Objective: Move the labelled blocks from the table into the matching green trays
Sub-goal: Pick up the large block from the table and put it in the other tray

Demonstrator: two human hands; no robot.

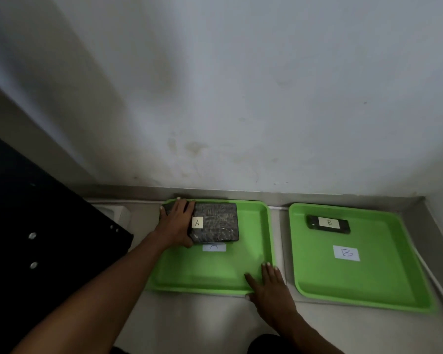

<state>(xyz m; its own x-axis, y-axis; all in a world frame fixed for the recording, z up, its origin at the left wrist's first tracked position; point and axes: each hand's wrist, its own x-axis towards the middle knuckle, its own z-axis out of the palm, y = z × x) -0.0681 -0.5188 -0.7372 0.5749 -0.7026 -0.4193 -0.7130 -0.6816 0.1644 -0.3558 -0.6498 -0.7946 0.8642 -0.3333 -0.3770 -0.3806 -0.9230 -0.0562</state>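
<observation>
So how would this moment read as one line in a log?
left hand: gripping block A in tray A | right hand: flat on tray A corner | block B: in tray B

smooth plastic trays (264, 226), paper labels (346, 253)

Left hand (175, 223) grips block A (215, 222) in tray (210, 274).

Block A (215, 222) in left tray (210, 277) — block B (327, 223) in right tray (356, 284), far corner.
</observation>
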